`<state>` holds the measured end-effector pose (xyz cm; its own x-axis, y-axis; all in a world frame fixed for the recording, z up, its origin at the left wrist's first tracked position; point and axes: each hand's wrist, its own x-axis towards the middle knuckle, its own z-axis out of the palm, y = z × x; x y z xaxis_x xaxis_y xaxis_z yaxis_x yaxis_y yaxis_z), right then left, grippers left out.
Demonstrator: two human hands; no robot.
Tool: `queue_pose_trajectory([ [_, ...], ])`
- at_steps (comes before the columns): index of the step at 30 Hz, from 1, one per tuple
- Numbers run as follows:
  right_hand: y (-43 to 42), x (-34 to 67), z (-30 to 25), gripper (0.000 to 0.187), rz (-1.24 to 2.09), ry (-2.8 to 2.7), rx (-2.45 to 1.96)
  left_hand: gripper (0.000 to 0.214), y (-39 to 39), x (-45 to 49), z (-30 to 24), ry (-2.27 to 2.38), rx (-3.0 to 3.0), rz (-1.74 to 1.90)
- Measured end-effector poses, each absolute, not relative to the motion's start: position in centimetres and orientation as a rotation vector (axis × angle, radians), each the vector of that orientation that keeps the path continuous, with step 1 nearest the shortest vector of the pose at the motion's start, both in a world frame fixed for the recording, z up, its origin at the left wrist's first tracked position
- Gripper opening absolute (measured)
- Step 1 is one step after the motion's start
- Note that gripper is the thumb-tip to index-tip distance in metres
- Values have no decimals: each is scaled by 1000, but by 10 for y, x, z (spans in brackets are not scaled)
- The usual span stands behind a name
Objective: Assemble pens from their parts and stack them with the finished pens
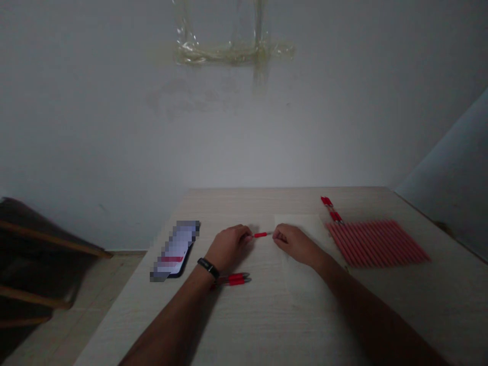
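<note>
**2 hands meet at 1 red pen part, mid-table**

Inspection shows the left hand (229, 248) and right hand (295, 243) held low over the table, knuckles up and facing each other. Between them sits 1 slim red pen part (260, 235), glossy in finish, narrowing to a thin pale tip at its right end. Left fingers (244, 238) are clenched in a pinch on its left end. Right fingers (279, 235) are curled at the tip end; firm contact cannot be confirmed from this view.

A black wristband (208, 267) circles the left wrist. Just beside it lie 2 red-bodied pens (236, 279) with metal tips. Under the right hand lies a pale paper sheet (301, 226), smooth and matte. Further right, numerous red pen barrels (377, 244) lie side by side in a tight, flat, slanted row, with 2 red pen pieces (331, 207) beyond them near the far edge. A phone (173, 251) with a pixelated screen lies left of the hands. The table (244, 203) has a fine wood-grain laminate surface.
</note>
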<state>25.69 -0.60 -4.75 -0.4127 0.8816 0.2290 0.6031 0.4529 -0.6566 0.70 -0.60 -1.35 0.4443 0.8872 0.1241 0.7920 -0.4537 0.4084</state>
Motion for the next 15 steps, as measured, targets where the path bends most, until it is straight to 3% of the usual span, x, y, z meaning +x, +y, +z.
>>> queue_pose_trajectory([
  [15, -5, 259, -39, 8, 449, -2201, -1241, 19, -7, 7, -14, 1440, 2427, 446],
])
